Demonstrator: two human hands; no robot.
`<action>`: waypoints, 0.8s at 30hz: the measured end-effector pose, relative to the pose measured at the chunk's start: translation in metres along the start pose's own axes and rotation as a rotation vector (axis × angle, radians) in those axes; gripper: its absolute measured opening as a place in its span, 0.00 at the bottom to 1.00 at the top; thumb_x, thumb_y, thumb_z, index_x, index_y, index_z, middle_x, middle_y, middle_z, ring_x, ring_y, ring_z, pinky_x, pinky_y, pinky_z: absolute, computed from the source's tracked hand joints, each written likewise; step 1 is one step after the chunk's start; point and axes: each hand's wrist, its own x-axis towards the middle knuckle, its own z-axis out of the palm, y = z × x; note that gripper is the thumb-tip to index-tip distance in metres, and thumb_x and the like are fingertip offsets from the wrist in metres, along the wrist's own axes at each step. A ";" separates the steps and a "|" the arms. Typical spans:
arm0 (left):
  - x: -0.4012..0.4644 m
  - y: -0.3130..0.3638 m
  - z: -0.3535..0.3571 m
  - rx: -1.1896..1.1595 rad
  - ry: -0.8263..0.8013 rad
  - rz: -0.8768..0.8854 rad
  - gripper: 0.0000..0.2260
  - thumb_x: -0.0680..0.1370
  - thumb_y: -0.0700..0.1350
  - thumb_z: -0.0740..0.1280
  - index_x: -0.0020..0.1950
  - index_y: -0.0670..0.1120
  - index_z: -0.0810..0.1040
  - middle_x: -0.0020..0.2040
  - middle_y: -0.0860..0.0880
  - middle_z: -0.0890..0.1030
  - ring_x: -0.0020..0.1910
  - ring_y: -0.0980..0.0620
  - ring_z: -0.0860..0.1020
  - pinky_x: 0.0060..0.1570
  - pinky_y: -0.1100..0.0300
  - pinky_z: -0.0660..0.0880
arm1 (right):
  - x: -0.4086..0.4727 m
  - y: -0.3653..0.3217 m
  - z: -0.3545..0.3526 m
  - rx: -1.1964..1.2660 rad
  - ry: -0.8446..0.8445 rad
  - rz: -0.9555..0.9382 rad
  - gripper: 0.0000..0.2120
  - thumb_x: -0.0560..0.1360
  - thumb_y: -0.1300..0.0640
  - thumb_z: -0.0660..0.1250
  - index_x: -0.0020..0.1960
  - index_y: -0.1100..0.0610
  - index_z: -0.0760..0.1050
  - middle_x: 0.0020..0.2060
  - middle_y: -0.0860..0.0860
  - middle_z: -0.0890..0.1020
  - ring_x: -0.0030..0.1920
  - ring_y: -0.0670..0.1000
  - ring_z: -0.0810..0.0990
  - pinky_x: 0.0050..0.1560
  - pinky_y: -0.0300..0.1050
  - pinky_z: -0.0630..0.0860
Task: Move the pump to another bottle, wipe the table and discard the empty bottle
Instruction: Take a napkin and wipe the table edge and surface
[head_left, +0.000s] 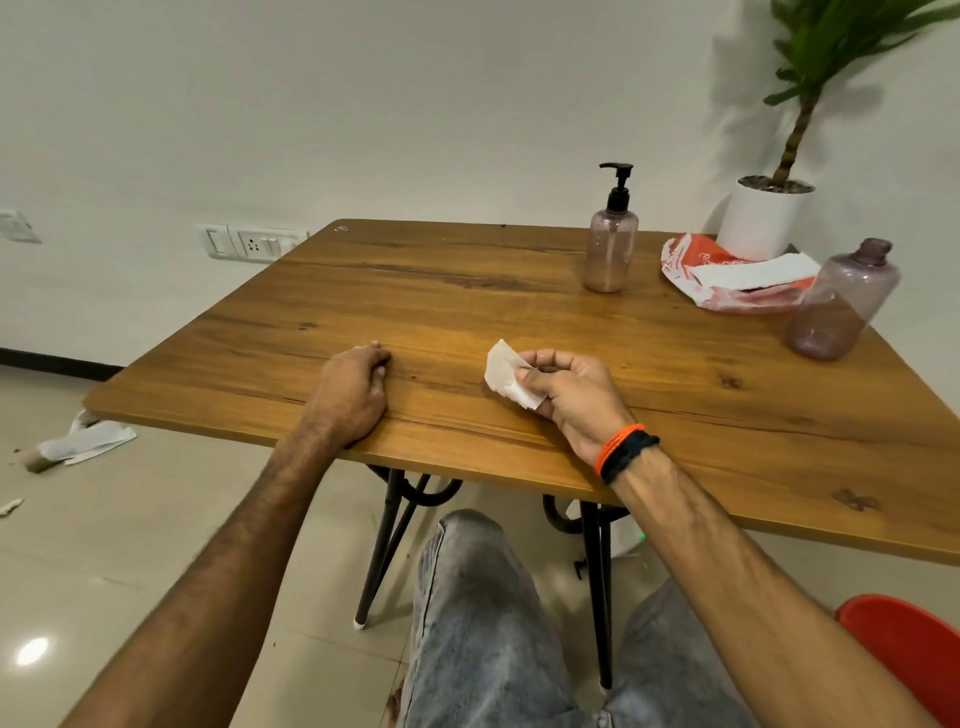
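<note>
Wood-grain desk (467, 291) seen from above and in front, with both forearms reaching over its near edge. Left hand (353, 395) rests knuckles-up near the edge, its fingers loosely curled against the surface and holding nothing. Right hand (566, 395), with orange and dark bands at the wrist, is turned palm inward just above the desk; its fingers (540, 364) and thumb pinch a small crumpled white tissue (506, 374). At the far side stands an upright translucent purple bottle with black pump (610, 244), with a shallow pale layer at its base, possibly liquid, though the view is too soft to be sure. Well to its right, near the desk's right edge, stands a second purple bottle (841, 306), capless and appearing tilted in the wide-angle view; what it holds cannot be told. Between the two bottles lies an orange-and-white packet (727, 296) with a white tissue sheet (753, 273) on top. Behind it, a white pot (761, 218) holds a green plant (831, 57) against a plain white wall bearing a switch panel (249, 241). Below are black metal legs, pale floor tiles with scraps of paper (83, 441), grey jeans and part of a red seat (909, 654).
</note>
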 end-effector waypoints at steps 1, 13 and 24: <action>-0.002 0.005 0.001 -0.005 0.007 0.010 0.16 0.81 0.41 0.59 0.68 0.42 0.74 0.71 0.44 0.74 0.70 0.46 0.71 0.73 0.52 0.64 | 0.001 -0.002 -0.001 0.008 0.005 0.002 0.09 0.75 0.70 0.66 0.44 0.58 0.79 0.45 0.55 0.83 0.46 0.50 0.82 0.47 0.44 0.81; -0.017 0.095 0.024 -0.834 -0.027 -0.089 0.18 0.73 0.45 0.74 0.62 0.48 0.78 0.53 0.52 0.84 0.51 0.59 0.83 0.55 0.56 0.81 | 0.003 -0.015 -0.016 -0.005 0.036 -0.019 0.05 0.73 0.66 0.71 0.45 0.57 0.81 0.48 0.58 0.85 0.46 0.53 0.83 0.41 0.46 0.81; -0.020 0.129 0.036 -1.249 -0.224 -0.221 0.19 0.69 0.38 0.76 0.58 0.44 0.78 0.45 0.45 0.85 0.44 0.47 0.85 0.39 0.56 0.84 | 0.000 -0.017 -0.045 -0.120 0.134 -0.148 0.09 0.71 0.67 0.73 0.47 0.55 0.80 0.40 0.54 0.85 0.34 0.47 0.82 0.33 0.39 0.79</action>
